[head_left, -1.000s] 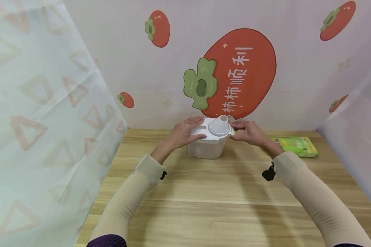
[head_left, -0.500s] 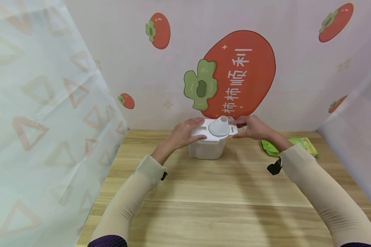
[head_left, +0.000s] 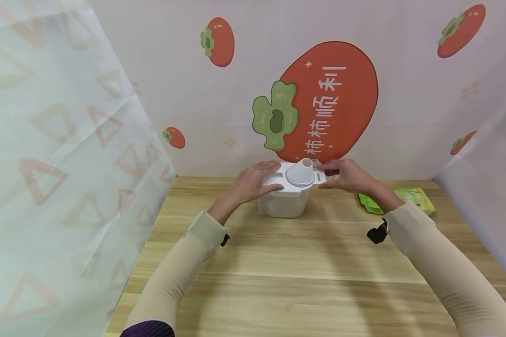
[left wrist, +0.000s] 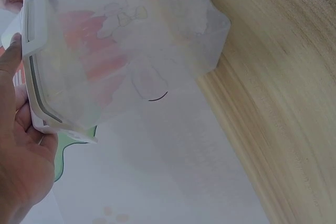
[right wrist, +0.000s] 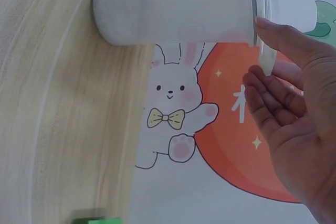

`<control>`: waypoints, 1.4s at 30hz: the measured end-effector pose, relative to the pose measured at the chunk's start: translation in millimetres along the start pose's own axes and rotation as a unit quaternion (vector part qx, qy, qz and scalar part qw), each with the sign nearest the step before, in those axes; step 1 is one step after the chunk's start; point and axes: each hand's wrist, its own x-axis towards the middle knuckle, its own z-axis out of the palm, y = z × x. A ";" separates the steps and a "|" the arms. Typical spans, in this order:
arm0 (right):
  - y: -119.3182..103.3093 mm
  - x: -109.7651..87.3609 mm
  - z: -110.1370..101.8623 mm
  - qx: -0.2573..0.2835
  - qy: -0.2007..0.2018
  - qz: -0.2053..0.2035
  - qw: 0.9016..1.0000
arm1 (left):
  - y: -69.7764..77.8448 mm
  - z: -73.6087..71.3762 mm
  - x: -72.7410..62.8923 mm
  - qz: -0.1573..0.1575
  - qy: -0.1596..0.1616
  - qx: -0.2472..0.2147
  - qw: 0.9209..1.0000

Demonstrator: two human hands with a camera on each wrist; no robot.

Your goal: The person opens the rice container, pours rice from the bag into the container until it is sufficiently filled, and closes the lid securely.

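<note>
A translucent white storage container (head_left: pixel 284 206) stands on the table near the back wall. Its white lid (head_left: pixel 293 188) carries a cone-shaped spout (head_left: pixel 300 172). My left hand (head_left: pixel 255 181) grips the left end of the lid, thumb on the near side and fingers on the far side. At the right end, a white clip (head_left: pixel 320 177) sticks out sideways from the lid. My right hand (head_left: pixel 347 175) has thumb and fingers around this clip; in the right wrist view the thumb lies at the lid's edge and the curled fingertips are by the clip's tip (right wrist: pixel 268 64).
A green and yellow packet (head_left: pixel 413 199) lies at the back right of the wooden table (head_left: pixel 278 290), partly behind the right forearm. A wall covering with printed persimmons (head_left: pixel 341 103) rises right behind the container, and a patterned sheet (head_left: pixel 67 164) closes off the left.
The clip at the lid's right end has swung up from hanging down to sticking out sideways. My right hand has shifted slightly right with it; the left hand and container have stayed put.
</note>
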 end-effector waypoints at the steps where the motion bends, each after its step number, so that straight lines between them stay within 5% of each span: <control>1: -0.3 -1.1 0.4 -0.001 -0.003 0.002 1.000 | 0.4 0.3 0.3 -0.001 -0.001 0.000 1.000; 18: -4.9 -12.7 8.8 -0.014 0.003 0.020 1.000 | 0.8 -5.9 1.3 -0.018 -0.025 0.001 1.000; 24: -18.9 -15.3 19.5 -0.042 0.039 0.043 0.997 | -6.7 -16.7 7.2 -0.040 -0.016 -0.041 0.998; 32: -39.1 -19.4 37.2 -0.061 0.093 0.080 0.991 | -25.3 -16.7 17.0 -0.099 -0.001 -0.177 0.979; 42: -59.5 -17.1 55.6 -0.069 0.144 0.132 0.978 | -31.6 -6.6 19.8 -0.131 -0.018 -0.239 0.962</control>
